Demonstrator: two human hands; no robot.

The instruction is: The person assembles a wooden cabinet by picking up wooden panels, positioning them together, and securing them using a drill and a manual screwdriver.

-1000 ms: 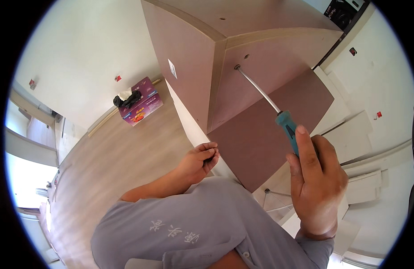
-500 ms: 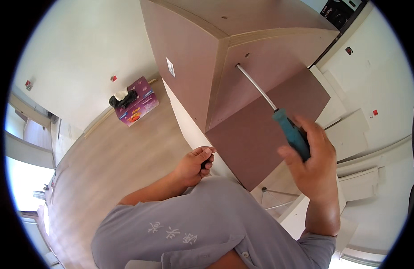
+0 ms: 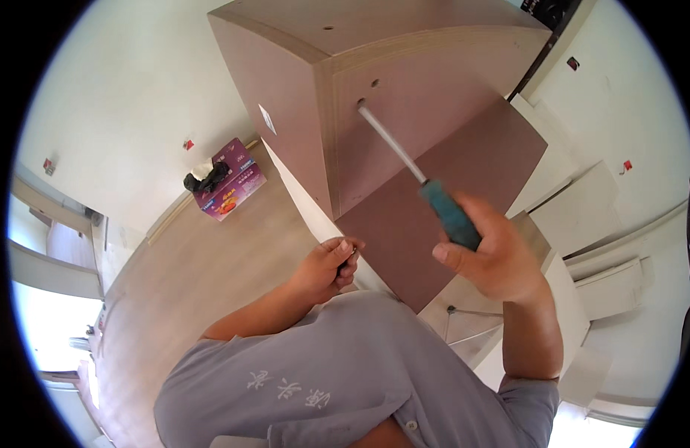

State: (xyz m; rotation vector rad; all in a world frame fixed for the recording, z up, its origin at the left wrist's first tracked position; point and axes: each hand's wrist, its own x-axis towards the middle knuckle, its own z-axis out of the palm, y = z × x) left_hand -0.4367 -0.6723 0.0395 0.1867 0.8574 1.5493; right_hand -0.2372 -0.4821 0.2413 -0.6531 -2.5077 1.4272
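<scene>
My right hand grips the teal handle of a long screwdriver. The shaft slants up and left, and its tip meets a small hole in the brownish-mauve cabinet, close to the panel's front edge. Just above that spot is a second hole. My left hand is closed in front of my chest, beside the cabinet's lower corner. Something small and dark shows between its fingers, too hidden to name.
A purple cardboard box stands on the wood-look floor by the left wall, with a black plastic bag on top. White boards lean at the right. Below the cabinet a thin metal rod shows.
My right hand and the screwdriver appear further left and slightly lower, the tip still at the hole. The fingers sit closer round the handle. The view has shifted; my left hand stays closed.
</scene>
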